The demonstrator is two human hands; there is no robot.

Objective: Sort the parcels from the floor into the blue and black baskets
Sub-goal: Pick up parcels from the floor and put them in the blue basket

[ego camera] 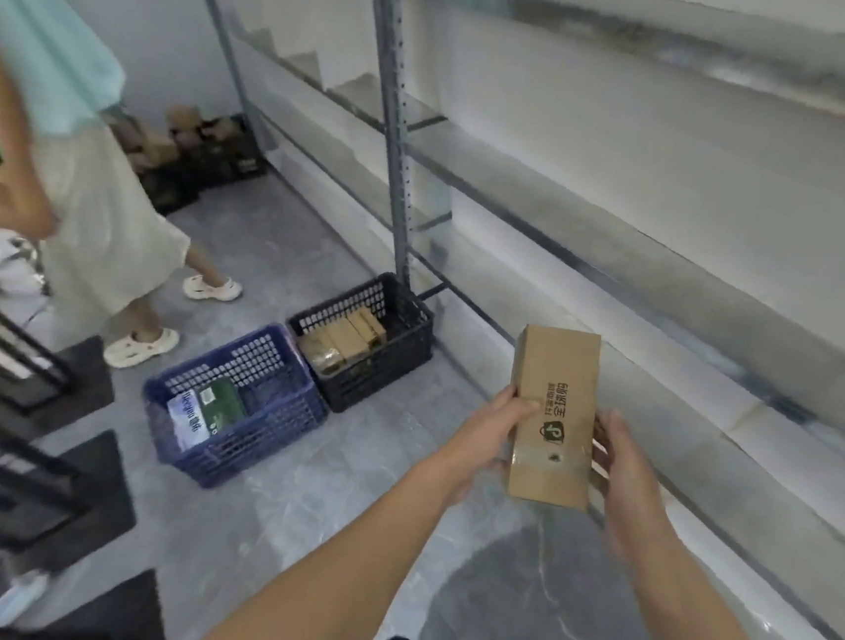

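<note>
Holding the brown parcel [553, 415] by its long sides, left hand [489, 432] and right hand [621, 460] carry it above the floor [288, 513], right of the black basket [379, 377] and blue basket [254, 437]. Right fingertips are hidden behind it. Basket walls partly screen their contents. The bystander [99, 226] at left is blurred and cropped.

Bare gray floor [318, 521] is lying open between the baskets and the left hand [490, 429] and right hand [613, 462], which are holding the cardboard box [553, 410]. The blue basket [253, 450] and black basket [378, 380] are sitting side by side with open tops. Brown boxes [346, 341] are filling much of the black one. Parcels [205, 410] are taking up the blue one's left part. A metal post [399, 163] is standing just behind the black basket. Another person [108, 238] is standing near the blue one.
</note>
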